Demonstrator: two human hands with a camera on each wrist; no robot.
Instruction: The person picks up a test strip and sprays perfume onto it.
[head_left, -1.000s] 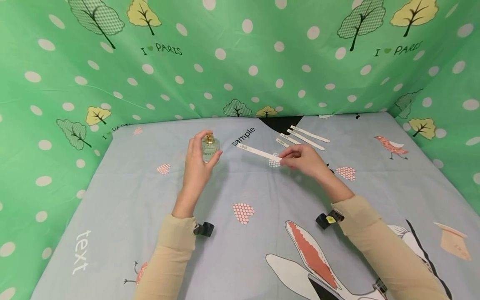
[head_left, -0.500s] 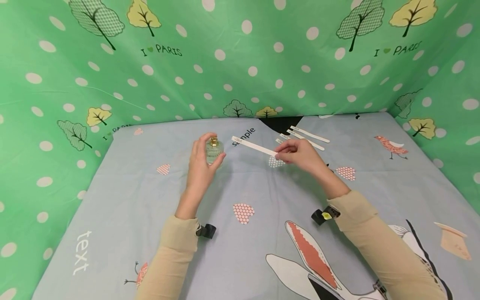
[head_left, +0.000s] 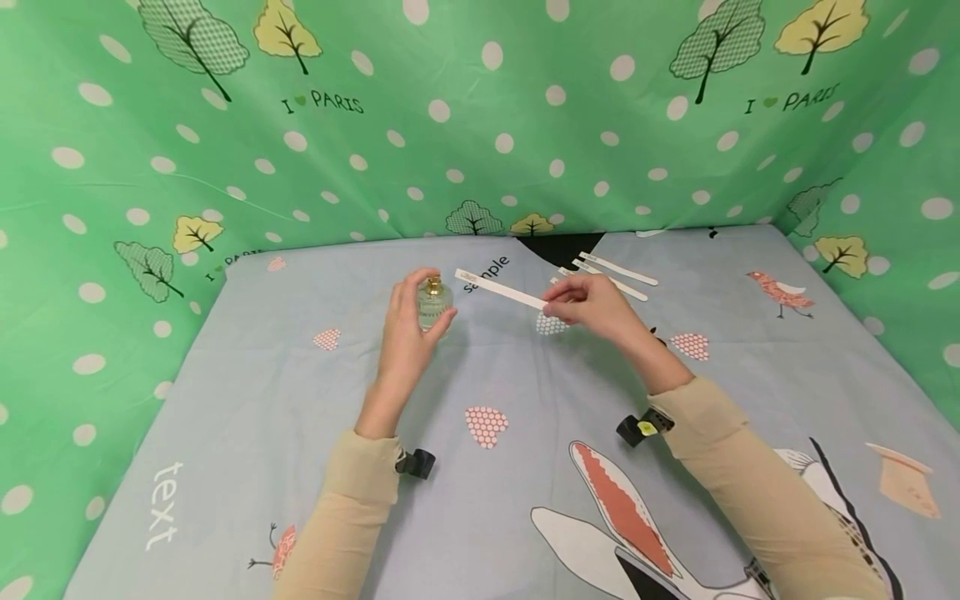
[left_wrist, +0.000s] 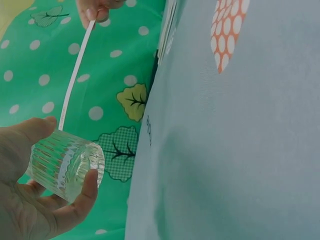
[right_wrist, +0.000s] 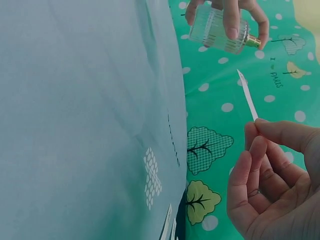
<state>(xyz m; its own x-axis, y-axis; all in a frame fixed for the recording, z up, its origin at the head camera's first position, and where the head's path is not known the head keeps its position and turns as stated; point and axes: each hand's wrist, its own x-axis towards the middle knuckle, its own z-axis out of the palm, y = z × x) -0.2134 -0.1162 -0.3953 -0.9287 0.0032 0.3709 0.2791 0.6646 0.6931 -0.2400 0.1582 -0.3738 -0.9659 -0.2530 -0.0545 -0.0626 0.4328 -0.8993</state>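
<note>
A clear ribbed glass perfume bottle [head_left: 432,312] with a gold spray top [head_left: 433,284] is held upright above the table in my left hand [head_left: 403,337]. One fingertip lies on the spray top, and the thumb is at the bottle's near side. My right hand [head_left: 603,310] pinches the end of a white paper test strip [head_left: 501,290] between thumb and fingers. The strip points left, its printed far end close to the spray top with a small gap. In the right wrist view, the bottle [right_wrist: 215,29] and the strip [right_wrist: 248,95] stand apart.
Several more white test strips [head_left: 618,268] lie fanned on the table behind the right hand. The table has a grey-blue printed cloth [head_left: 480,367]. A green dotted curtain [head_left: 390,108] hangs behind it and at both sides.
My left hand has moved a little to the right with the bottle. My right hand has come left and slightly up, so the strip's tip is nearer to the spray top.
</note>
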